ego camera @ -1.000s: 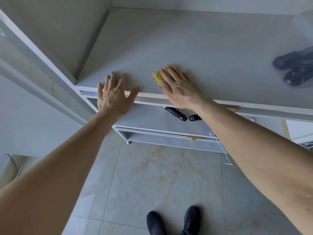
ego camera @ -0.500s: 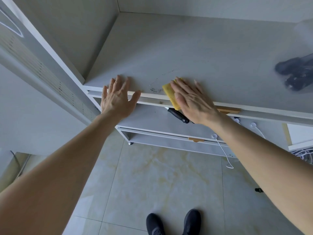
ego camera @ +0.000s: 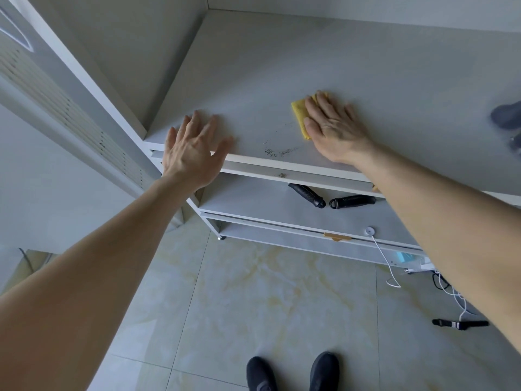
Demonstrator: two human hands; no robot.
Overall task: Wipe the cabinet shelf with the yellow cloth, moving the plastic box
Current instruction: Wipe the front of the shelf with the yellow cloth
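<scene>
My right hand [ego camera: 335,128] lies flat on the yellow cloth [ego camera: 300,114], pressing it onto the grey cabinet shelf [ego camera: 282,66]; only the cloth's left part shows from under the fingers. Dark crumbs [ego camera: 279,151] are scattered near the shelf's front edge, just left of my wrist. My left hand [ego camera: 191,150] rests with fingers spread on the shelf's front left corner, holding nothing. At the far right edge of the shelf a clear plastic box [ego camera: 507,119] with dark things inside is only partly in view.
The cabinet's left wall [ego camera: 135,60] and back wall bound the shelf. Lower shelves hold two black handles [ego camera: 332,197], a white puck with a cable [ego camera: 370,231] and a blue item. Cables and a black strap [ego camera: 462,324] lie on the tiled floor by my shoes [ego camera: 293,372].
My right hand has slid the cloth from the shelf's front edge back and to the right, uncovering dark crumbs near the edge. My left hand stays at the front left corner.
</scene>
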